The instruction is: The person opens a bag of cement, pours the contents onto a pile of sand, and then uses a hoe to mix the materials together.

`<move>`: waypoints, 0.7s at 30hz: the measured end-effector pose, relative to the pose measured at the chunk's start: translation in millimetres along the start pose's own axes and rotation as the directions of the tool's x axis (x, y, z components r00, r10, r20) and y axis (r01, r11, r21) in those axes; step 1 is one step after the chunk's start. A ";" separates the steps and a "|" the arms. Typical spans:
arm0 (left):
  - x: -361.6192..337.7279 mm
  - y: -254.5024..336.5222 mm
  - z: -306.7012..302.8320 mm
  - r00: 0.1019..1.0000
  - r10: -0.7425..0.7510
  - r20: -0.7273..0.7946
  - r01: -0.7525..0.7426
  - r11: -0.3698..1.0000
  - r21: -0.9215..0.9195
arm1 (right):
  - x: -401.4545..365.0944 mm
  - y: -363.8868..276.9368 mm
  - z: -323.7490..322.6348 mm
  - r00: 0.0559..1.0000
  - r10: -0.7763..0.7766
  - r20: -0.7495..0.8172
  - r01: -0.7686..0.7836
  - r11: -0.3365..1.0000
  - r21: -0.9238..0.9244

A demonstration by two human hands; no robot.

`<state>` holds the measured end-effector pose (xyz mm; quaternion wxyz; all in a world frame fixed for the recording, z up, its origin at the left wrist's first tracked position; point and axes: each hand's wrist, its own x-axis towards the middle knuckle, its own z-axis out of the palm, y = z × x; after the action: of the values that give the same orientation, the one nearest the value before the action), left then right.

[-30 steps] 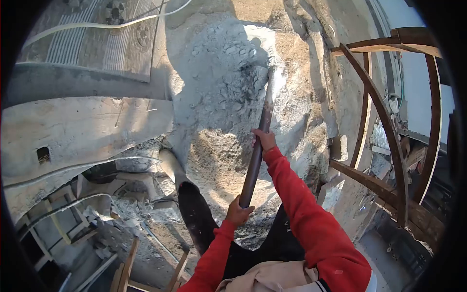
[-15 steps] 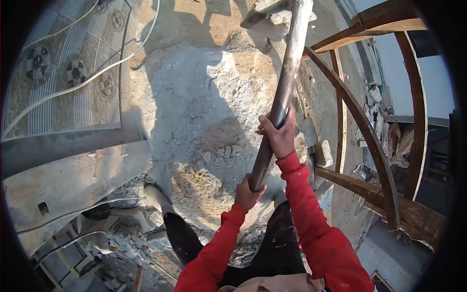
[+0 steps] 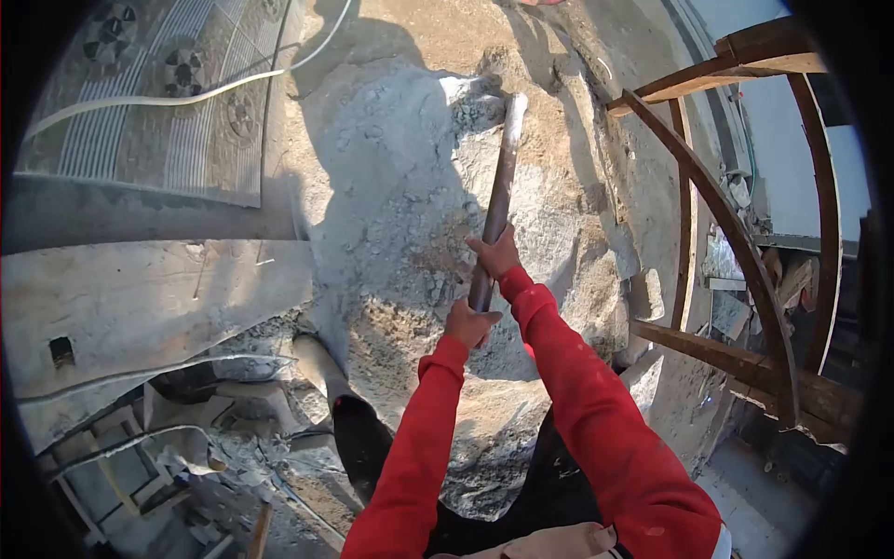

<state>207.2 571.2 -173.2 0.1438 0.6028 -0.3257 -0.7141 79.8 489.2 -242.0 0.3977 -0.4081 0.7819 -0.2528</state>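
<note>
A long dark wooden handle [image 3: 500, 191] slants up from my hands, its far end pale and resting in or over the grey powdery heap [image 3: 382, 177]. My left hand [image 3: 469, 324] is wrapped round its near end. Just above it, my right hand [image 3: 496, 252] grips the handle farther along. The tool's head cannot be made out; the far end meets grey material. Both of my sleeves are red.
Curved wooden frame pieces [image 3: 736, 224] stand at the right. Patterned tiles [image 3: 177, 93] with a pale hose [image 3: 214, 91] across them lie at upper left. Below them is a slab [image 3: 158, 289], with cables and rubble beneath. Part of a person's body shows at the top edge.
The handle's far end has come down from the raised position at the top to the heap. Both hands have moved slightly, and the view has shifted.
</note>
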 end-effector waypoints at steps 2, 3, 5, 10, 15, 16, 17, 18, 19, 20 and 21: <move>-50.7 -22.9 0.7 0.999 -0.052 -0.014 0.051 0.998 -0.039 | -25.2 9.9 -12.5 0.975 -0.042 0.217 -0.003 0.979 0.203; -83.0 -28.0 0.2 0.996 -0.084 -0.012 0.083 0.994 -0.071 | -39.8 -13.3 -24.3 0.949 0.067 0.307 -0.200 0.883 0.425; -140.5 -54.3 4.6 0.994 -0.111 -0.019 0.109 0.989 -0.097 | -61.6 -32.4 -35.3 0.902 0.163 0.400 -0.394 0.693 0.604; -250.3 -167.5 39.9 0.936 -0.351 -0.033 0.350 0.936 -0.033 | -174.9 9.6 -35.3 0.887 0.285 0.363 -0.460 0.602 0.653; -300.8 -198.3 91.9 0.937 -0.346 0.049 0.319 0.903 0.288 | -249.6 1.8 -108.3 0.822 0.333 0.461 -0.566 0.564 0.602; -296.1 -188.9 97.2 0.898 -0.422 0.127 0.361 0.869 0.339 | -239.6 -6.6 -123.7 0.846 0.305 0.438 -0.528 0.594 0.606; -282.0 -182.4 100.6 0.894 -0.428 0.132 0.362 0.864 0.350 | -231.2 -13.3 -136.6 0.864 0.284 0.416 -0.497 0.619 0.609; -248.9 -156.5 105.7 0.965 -0.234 0.119 0.195 0.942 0.275 | -205.2 -20.4 -150.9 0.910 0.228 0.347 -0.408 0.647 0.644; -211.6 -127.6 113.1 0.996 -0.031 0.084 0.014 0.981 0.195 | -173.0 -37.6 -169.6 0.959 0.170 0.227 -0.276 0.740 0.613; -170.3 -90.3 118.7 0.992 0.059 0.108 -0.073 0.989 0.127 | -134.4 -47.4 -184.6 0.985 0.070 0.160 -0.156 0.767 0.622; -123.5 -64.7 129.2 0.963 0.267 0.033 -0.269 0.956 0.119 | -93.3 -69.3 -200.1 0.996 -0.068 0.051 0.020 0.773 0.634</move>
<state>124.7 731.0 -111.9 0.1995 0.5546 -0.4487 -0.6717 -22.8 544.3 -42.2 0.5333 -0.2777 0.6270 -0.4953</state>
